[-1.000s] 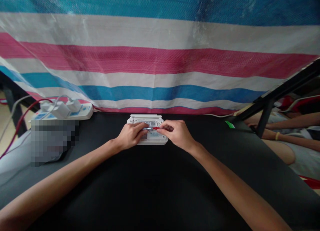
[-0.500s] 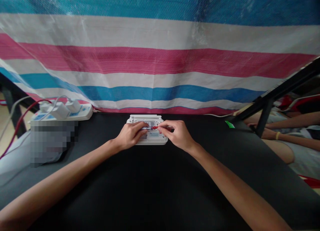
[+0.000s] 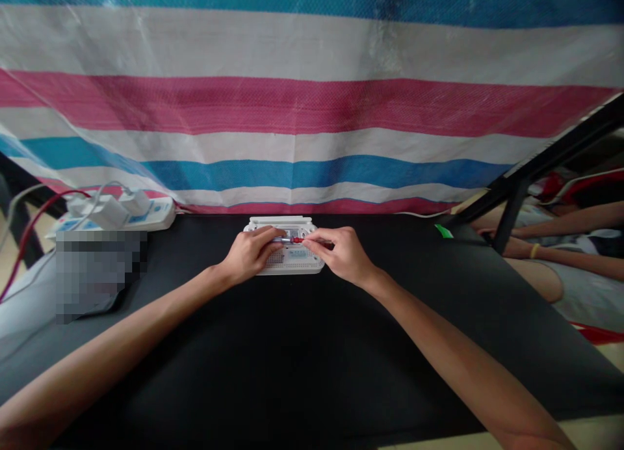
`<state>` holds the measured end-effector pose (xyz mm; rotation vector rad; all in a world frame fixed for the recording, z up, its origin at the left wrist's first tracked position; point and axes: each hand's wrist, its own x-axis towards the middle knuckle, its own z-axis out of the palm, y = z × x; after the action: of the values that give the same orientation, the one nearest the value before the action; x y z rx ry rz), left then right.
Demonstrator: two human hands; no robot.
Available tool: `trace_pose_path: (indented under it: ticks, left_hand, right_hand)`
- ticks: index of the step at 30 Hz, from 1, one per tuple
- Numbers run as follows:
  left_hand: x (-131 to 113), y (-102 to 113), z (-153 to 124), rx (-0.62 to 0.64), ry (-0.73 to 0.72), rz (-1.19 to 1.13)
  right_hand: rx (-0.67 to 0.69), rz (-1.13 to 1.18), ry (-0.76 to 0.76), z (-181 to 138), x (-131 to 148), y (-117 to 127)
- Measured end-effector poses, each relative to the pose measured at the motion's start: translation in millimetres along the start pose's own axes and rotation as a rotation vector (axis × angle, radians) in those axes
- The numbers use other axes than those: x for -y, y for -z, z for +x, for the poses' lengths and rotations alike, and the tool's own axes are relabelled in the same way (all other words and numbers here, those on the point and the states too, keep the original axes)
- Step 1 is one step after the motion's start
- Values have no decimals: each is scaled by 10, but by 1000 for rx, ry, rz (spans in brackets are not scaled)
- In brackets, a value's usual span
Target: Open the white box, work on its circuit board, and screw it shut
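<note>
A white router-like box [image 3: 298, 268] lies on the table near its far edge, with a vented face up and a long white bar, likely an antenna, along its back. Across the top of it runs a small screwdriver [image 3: 297, 240] with a clear body and a red section. My left hand [image 3: 246, 253] pinches the clear end between thumb and fingers. On the other side my right hand [image 3: 347, 253] is closed on the red end. The fingers hide both of the screwdriver's tips and part of the box.
A striped plastic sheet [image 3: 292, 105] hangs behind the black table [image 3: 292, 346]. At the left stands a power strip [image 3: 163, 211] with plugs and cables, near a blurred-out item [image 3: 100, 274]. A green scrap [image 3: 443, 231] lies at right. Beyond the black frame, another person's arms [image 3: 560, 261] show.
The camera view has tilted and shifted slightly, so everything sits a little higher and further left. Both hands keep their hold on the screwdriver over the white box.
</note>
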<state>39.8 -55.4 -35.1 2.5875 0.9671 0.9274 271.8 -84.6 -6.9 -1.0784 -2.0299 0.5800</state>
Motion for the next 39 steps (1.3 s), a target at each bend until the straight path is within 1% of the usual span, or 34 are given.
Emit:
trace_pose_path:
  ticks: [4, 10, 20, 31, 34, 39]
  left_hand:
    - [14, -11, -2, -9, -29, 27]
    - [-58, -20, 0, -25, 28, -29]
    - [-46, -27, -8, -24, 30, 1]
    - [-115, 11, -4, -6, 41, -34]
    - [-145, -12, -16, -13, 84, -20]
    - [-215, -46, -36, 33, 243, 30]
  right_hand:
    - [25, -3, 10, -6, -2, -1]
    - [32, 47, -37, 5, 4, 9]
    - [59, 63, -79, 2, -17, -33]
    - [42, 49, -70, -14, 6, -49]
    - [22, 8, -54, -19, 10, -64]
    - [-50, -118, -34, -74, 58, -136]
